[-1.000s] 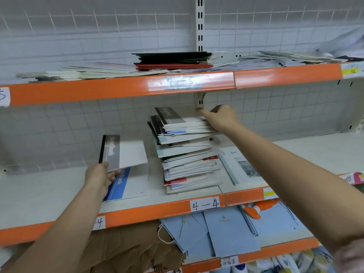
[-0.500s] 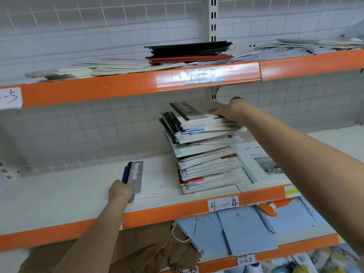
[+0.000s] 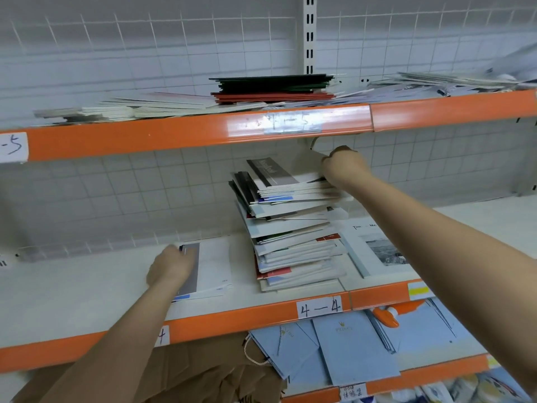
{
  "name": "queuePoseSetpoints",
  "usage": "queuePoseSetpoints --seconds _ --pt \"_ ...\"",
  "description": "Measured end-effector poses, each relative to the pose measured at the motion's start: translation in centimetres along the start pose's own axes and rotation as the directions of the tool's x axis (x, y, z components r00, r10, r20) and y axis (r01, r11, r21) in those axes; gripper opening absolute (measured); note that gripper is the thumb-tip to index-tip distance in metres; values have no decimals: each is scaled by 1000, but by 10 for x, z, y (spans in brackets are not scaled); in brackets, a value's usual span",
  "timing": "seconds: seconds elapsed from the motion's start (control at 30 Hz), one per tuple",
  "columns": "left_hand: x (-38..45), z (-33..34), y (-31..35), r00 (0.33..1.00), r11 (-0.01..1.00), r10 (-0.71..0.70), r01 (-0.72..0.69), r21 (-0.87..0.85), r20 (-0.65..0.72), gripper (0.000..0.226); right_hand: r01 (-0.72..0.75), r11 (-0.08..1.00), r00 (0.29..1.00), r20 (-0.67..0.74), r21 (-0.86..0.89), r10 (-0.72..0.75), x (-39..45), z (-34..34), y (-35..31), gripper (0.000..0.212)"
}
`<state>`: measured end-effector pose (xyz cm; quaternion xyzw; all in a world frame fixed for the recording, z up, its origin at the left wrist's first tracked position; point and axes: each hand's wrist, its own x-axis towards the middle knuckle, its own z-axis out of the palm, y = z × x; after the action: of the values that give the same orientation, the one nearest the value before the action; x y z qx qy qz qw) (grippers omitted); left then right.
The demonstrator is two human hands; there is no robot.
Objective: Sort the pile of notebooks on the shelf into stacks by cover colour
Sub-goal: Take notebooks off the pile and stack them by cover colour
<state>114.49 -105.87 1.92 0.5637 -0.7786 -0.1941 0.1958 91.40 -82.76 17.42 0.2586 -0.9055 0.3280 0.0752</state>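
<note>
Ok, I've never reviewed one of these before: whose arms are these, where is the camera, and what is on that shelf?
There is no machine here. A person wears a camera on the head, looking forward and down, so the two arms reaching in are their own.

The middle shelf, labelled 4-4, holds a tall untidy pile of notebooks. The right hand has its grip on the far edge of the top grey-banded notebook. The left hand rests on a small stack beside the pile, grey-banded cover on top, blue showing beneath. A grey book with a photo cover lies to the right. The shelf above holds more flat notebooks.
</note>
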Motion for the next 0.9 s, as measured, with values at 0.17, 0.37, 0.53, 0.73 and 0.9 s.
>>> queuePoseSetpoints --seconds 0.17,0.37,0.53,0.73,0.9 --pt "-30 -47 91 963 665 225 -39 -746 150 53 166 985 984 64 45 -168 -15 -1 -8 33" --pt "-42 -74 129 916 374 325 105 -921 237 13 233 959 957 136 163 -255 -19 3 -13 38" --pt "-19 -89 89 940 358 236 153 -921 248 19 118 979 992 68 -168 -108 -16 2 -5 53" --pt "29 -65 5 972 542 68 154 -826 225 13 9 992 988 154 -124 11 -12 0 -6 59" --pt "37 -6 -34 964 623 -39 230 -747 264 21 -24 992 986 159 -126 44 -8 -2 -11 55"
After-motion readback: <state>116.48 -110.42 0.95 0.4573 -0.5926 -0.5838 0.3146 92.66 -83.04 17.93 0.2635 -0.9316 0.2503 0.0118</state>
